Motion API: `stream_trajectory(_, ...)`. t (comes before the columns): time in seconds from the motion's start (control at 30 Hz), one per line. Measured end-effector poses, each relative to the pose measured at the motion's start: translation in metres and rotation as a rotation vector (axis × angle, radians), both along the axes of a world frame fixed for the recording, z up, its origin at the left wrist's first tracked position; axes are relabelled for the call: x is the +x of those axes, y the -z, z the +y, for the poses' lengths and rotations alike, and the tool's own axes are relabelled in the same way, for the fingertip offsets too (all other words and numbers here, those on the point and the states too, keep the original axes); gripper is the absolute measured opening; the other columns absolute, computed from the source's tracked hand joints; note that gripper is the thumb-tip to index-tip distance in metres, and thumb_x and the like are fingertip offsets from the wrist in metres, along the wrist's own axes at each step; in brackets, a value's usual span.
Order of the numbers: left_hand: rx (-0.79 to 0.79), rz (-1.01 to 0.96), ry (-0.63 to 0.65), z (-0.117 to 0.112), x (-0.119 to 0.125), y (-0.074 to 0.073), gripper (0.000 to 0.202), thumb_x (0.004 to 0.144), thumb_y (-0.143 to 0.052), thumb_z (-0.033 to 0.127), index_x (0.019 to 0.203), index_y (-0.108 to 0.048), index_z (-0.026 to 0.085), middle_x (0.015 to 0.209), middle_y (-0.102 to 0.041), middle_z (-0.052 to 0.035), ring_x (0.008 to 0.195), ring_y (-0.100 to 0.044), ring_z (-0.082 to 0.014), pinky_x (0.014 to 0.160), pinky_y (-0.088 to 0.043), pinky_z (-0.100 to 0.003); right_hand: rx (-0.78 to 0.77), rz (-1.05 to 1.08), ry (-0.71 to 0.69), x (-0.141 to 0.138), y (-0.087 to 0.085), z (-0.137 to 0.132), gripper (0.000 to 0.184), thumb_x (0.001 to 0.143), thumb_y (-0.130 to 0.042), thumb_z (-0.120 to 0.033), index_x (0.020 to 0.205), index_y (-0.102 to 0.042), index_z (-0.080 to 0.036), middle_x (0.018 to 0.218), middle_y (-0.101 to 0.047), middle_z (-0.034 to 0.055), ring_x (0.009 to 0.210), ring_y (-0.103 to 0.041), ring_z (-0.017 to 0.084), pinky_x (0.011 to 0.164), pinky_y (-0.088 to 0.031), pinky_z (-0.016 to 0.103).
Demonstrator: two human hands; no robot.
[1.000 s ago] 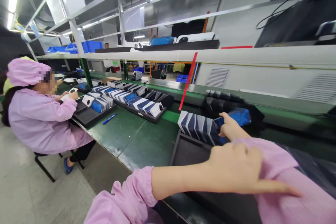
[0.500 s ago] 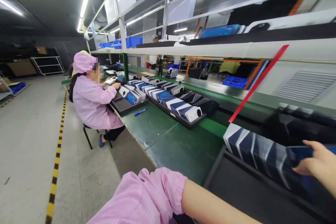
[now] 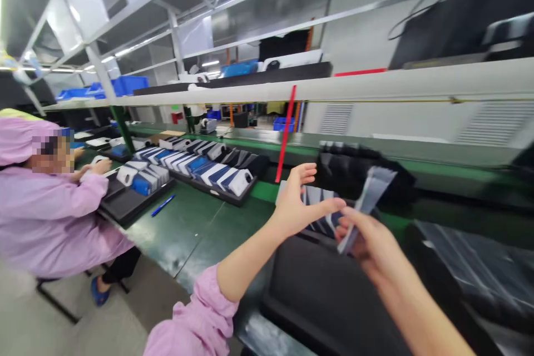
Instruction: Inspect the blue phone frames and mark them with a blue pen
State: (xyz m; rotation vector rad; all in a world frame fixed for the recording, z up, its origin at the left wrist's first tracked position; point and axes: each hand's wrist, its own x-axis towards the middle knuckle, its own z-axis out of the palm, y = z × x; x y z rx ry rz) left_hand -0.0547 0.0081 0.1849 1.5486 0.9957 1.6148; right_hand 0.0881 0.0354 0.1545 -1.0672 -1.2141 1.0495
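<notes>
My right hand is closed on a flat grey-white panel, lifted and tilted above a black tray. A row of upright blue and white panels stands at the tray's far end. Just left of the held panel my left hand is raised, palm turned toward it, fingers apart and holding nothing. Motion blurs the panel and both hands.
A green conveyor belt runs leftward with more black trays of blue and white devices. A co-worker in a pink gown sits at the left. A blue pen lies on the belt. Black foam trays stand behind.
My right hand has pulled a panel out of the row and lifted it. My left hand rose from low in front to beside the panel. The camera swung left, then back.
</notes>
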Motion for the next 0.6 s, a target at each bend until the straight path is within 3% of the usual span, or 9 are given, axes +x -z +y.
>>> stream_trajectory(0.07, -0.114, -0.062, 0.318, 0.010, 0.001, -0.004, 0.121, 0.051, -0.094, 0.046, 0.150, -0.027, 0.026, 0.148, -0.042, -0.0205, 0.132, -0.049, -0.0360, 0.108, -0.040, -0.055, 0.006, -0.005, -0.128, -0.001, 0.004, -0.019, 0.041, 0.057, -0.079, -0.047, 0.083, -0.063, -0.019, 0.065, -0.064, 0.0049, 0.055, -0.062, 0.023, 0.048, -0.051, 0.033)
stream_trajectory(0.13, -0.108, -0.133, 0.556, 0.012, 0.006, -0.006, 0.132, 0.051, -0.095, 0.047, 0.154, -0.015, 0.029, 0.144, -0.047, -0.0212, 0.126, -0.055, -0.0359, 0.103, -0.045, -0.053, 0.137, -0.011, -0.149, -0.005, 0.001, -0.032, 0.059, 0.055, -0.082, -0.040, 0.105, -0.059, -0.020, 0.101, -0.070, 0.0097, 0.086, -0.070, 0.028, 0.070, -0.058, 0.036)
stream_trajectory(0.17, -0.066, -0.180, 0.599, 0.011, 0.008, -0.007, 0.129, 0.055, -0.093, 0.047, 0.155, -0.012, 0.030, 0.139, -0.051, -0.0198, 0.123, -0.058, -0.0343, 0.101, -0.048, -0.051, 0.176, -0.050, -0.149, -0.007, -0.002, -0.036, 0.066, 0.058, -0.081, -0.040, 0.115, -0.055, -0.022, 0.110, -0.069, 0.0100, 0.093, -0.069, 0.028, 0.075, -0.058, 0.037)
stream_trajectory(0.27, 0.019, -0.319, 0.579, 0.008, 0.009, -0.008, 0.118, 0.066, -0.087, 0.049, 0.156, -0.012, 0.033, 0.132, -0.059, -0.0156, 0.115, -0.064, -0.0313, 0.097, -0.052, -0.046, 0.147, -0.240, -0.143, -0.009, -0.012, -0.040, 0.073, 0.064, -0.080, -0.043, 0.125, -0.044, -0.025, 0.105, -0.070, 0.0075, 0.087, -0.070, 0.029, 0.073, -0.057, 0.040)
stream_trajectory(0.33, -0.011, -0.414, 0.576, 0.009, 0.009, -0.009, 0.112, 0.072, -0.082, 0.052, 0.156, -0.012, 0.033, 0.131, -0.061, -0.0143, 0.112, -0.066, -0.0305, 0.094, -0.054, -0.046, 0.120, -0.295, -0.149, -0.005, -0.014, -0.038, 0.077, 0.063, -0.083, -0.047, 0.125, -0.042, -0.025, 0.104, -0.069, 0.0078, 0.089, -0.070, 0.030, 0.075, -0.057, 0.042)
stream_trajectory(0.43, -0.137, -0.587, 0.606, 0.016, 0.012, -0.009, 0.094, 0.086, -0.067, 0.053, 0.157, -0.008, 0.036, 0.124, -0.066, -0.0118, 0.105, -0.068, -0.0270, 0.089, -0.055, -0.044, 0.109, -0.114, -0.282, 0.002, -0.009, -0.037, 0.084, 0.065, -0.086, -0.049, 0.130, -0.038, -0.026, 0.116, -0.067, 0.0106, 0.101, -0.068, 0.031, 0.083, -0.057, 0.043)
stream_trajectory(0.53, -0.195, -0.702, 0.651, 0.022, 0.017, -0.010, 0.085, 0.089, -0.060, 0.055, 0.156, -0.010, 0.039, 0.119, -0.068, -0.0096, 0.098, -0.070, -0.0245, 0.086, -0.055, -0.042, 0.007, 0.135, -0.437, 0.008, -0.001, -0.036, 0.069, 0.081, -0.075, -0.051, 0.133, -0.037, -0.027, 0.125, -0.066, 0.0110, 0.107, -0.068, 0.029, 0.088, -0.058, 0.042)
stream_trajectory(0.6, -0.178, -0.709, 0.677, 0.026, 0.022, -0.008, 0.086, 0.086, -0.061, 0.057, 0.156, -0.014, 0.037, 0.120, -0.068, -0.0104, 0.098, -0.070, -0.0257, 0.084, -0.055, -0.042, -0.038, 0.184, -0.442, 0.011, 0.003, -0.033, 0.059, 0.088, -0.069, -0.051, 0.134, -0.042, -0.026, 0.135, -0.061, 0.0103, 0.118, -0.064, 0.028, 0.096, -0.055, 0.042)
